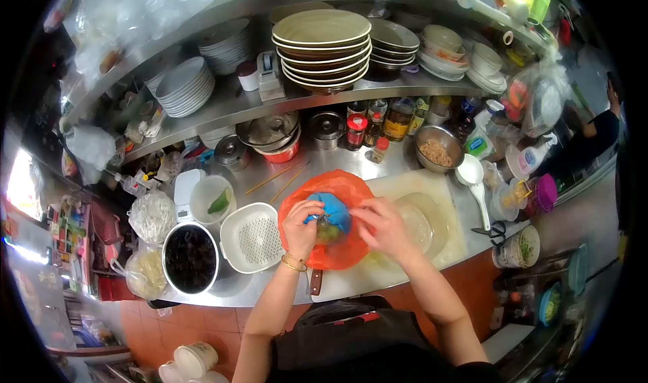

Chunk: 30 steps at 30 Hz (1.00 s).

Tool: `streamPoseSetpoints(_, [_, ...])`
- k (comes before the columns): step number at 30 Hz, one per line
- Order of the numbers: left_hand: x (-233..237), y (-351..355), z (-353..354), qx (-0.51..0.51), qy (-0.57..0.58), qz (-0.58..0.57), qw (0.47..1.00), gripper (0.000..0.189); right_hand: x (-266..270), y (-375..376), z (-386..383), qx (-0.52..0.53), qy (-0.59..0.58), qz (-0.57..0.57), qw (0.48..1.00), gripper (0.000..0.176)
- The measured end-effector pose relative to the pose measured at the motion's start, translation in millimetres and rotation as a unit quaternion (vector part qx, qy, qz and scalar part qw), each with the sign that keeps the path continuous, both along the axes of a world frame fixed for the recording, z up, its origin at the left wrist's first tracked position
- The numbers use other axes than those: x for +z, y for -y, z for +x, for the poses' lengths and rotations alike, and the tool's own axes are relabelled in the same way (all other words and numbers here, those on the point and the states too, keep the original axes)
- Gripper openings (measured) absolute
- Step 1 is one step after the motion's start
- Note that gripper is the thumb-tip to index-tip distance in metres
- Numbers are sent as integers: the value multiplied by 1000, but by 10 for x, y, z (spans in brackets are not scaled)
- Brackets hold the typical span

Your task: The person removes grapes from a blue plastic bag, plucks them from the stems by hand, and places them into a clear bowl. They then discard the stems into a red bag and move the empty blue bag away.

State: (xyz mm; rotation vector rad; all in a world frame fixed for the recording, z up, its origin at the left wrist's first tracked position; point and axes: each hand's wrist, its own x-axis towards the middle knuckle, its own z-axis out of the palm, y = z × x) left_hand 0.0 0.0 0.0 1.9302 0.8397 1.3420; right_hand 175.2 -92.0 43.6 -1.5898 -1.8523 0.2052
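Steel counter runs across in front of you; shelf above it carries the plate stack; pale board lies on the counter at your right

Red bag is spread wide between your hands, overlapping the board's left side; clear bowl sits on the board just right of it; white colander just left, dark food in a round tub beyond that

Your left hand is over the red bag, thumb and fingers together, looking clamped on the blue bag's edge; your right hand is at the opposite side, fingers bent and a bit apart; can't tell if the tips pinch any film

Blue bag sits inside the red bag's outline, between your hands; green pieces show at its near side, details blurred; knife handle pokes out just below the red bag, blade mostly hidden

Handling, my read: blue bag is light, limp film, likely slippery if wet, easy to tear; contents probably soft and shifting; take it by gathered film near the rim, both sides, tips only; don't squeeze the green part
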Motion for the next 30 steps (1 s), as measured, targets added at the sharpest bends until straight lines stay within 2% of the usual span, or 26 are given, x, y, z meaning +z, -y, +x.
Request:
streamPoseSetpoints(2, [53, 24, -14, -12, 19, -74, 997, 26, -47, -109, -180, 1, -150, 5, 989, 25])
streamPoseSetpoints(5, [84, -56, 124, -51, 24, -87, 995, 26, -331, -340, -170, -3, -147, 41, 988, 18])
streamPoseSetpoints(8, [77, -92, 50, -37, -11, -122, 992, 26, -423, -357, -219, 2, -117, 85, 989, 11])
streamPoseSetpoints(14, [14, -73, -43, -55, -22, -155, 986, 26, -425, -341, -273, -12, -317, -70, 946, 8])
streamPoseSetpoints(17, [-8, -78, -69, -47, -20, -171, 984, 27, -467, -369, -285, -22, -350, -114, 929, 9])
streamPoseSetpoints(23, [-103, -54, -75, -50, 15, -185, 981, 27, -454, -356, -258, 9, -484, -198, 853, 13])
streamPoseSetpoints(26, [-109, -21, -79, -55, 17, -183, 981, 26, -495, -375, -227, 8, -394, -158, 906, 8])
streamPoseSetpoints(28, [-75, 7, -67, -64, 7, -170, 983, 25, -392, -433, -215, 24, -184, -9, 983, 6])
streamPoseSetpoints(29, [-62, 17, -61, -68, 1, -163, 984, 24, -328, -442, -221, 32, -74, 67, 995, 5])
streamPoseSetpoints(30, [-76, 17, -56, -60, 3, -163, 985, 24, -258, -413, -248, 52, -45, 91, 993, 5])
